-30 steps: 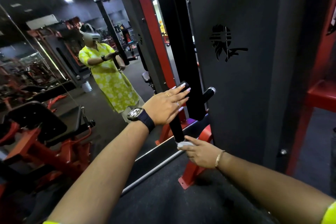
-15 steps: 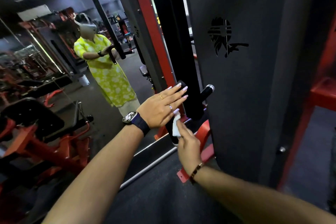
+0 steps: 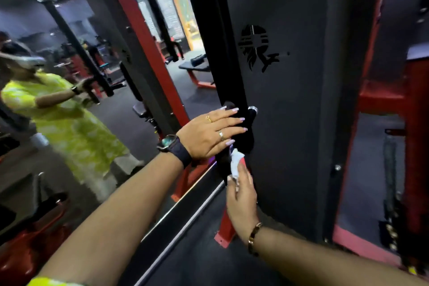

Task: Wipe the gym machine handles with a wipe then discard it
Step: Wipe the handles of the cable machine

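Far to your left, the mirror (image 3: 104, 123) shows a reflection in a yellow-green top among blurred red benches; a red upright (image 3: 139, 37) rises between that glass and the machine; next comes your left hand (image 3: 209, 132), watch (image 3: 171, 144) at the wrist, fingers straight and laid flat over the upper part of the black handle (image 3: 221, 161), gripping nothing; just below its little finger the white wipe (image 3: 235, 162) lies against the handle's lower stretch; your right hand (image 3: 242, 195) pinches that wipe between thumb and fingers, bracelet (image 3: 254, 237) on the wrist; a second handle stub (image 3: 253, 110) with a shiny end cap pokes out just past your left fingertips; close behind, the dark panel (image 3: 301, 123) with its cut-out logo crowds the handle; a red frame (image 3: 415, 134) stands at the far right.
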`<action>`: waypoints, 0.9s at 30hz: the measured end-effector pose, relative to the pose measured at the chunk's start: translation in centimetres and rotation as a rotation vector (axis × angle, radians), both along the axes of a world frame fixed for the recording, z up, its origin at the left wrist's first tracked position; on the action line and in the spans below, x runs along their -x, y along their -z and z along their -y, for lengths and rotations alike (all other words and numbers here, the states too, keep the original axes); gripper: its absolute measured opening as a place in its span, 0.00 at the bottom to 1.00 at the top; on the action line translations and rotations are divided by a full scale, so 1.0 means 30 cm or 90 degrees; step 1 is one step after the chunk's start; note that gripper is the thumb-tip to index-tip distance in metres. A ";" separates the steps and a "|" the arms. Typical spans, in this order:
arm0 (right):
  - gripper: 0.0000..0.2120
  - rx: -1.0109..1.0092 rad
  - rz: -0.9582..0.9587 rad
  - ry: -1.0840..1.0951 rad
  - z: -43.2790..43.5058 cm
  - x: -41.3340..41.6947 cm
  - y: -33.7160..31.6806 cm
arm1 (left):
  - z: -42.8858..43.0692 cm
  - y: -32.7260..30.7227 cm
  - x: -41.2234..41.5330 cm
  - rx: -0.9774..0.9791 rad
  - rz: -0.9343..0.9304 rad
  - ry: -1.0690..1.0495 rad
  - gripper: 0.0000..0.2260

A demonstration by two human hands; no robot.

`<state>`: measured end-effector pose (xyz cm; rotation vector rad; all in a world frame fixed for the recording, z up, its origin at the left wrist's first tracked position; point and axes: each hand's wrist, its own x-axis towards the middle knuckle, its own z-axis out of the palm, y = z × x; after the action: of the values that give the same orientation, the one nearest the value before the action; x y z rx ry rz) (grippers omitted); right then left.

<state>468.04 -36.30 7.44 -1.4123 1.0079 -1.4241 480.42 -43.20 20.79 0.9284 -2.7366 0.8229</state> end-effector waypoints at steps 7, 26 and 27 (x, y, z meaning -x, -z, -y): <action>0.26 0.183 0.053 0.271 0.020 -0.085 -0.160 | 0.071 -0.046 -0.045 -0.070 -0.017 0.095 0.25; 0.16 0.489 -0.323 0.490 0.081 -0.128 -0.057 | 0.300 0.035 -0.073 -0.123 -0.259 0.483 0.26; 0.16 0.469 -0.311 0.535 0.082 -0.148 -0.079 | 0.313 0.032 -0.066 -0.116 -0.246 0.509 0.26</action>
<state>472.47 -38.78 9.79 -2.0551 1.6030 -2.2765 482.41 -52.57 19.85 -0.0432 -2.5028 0.2151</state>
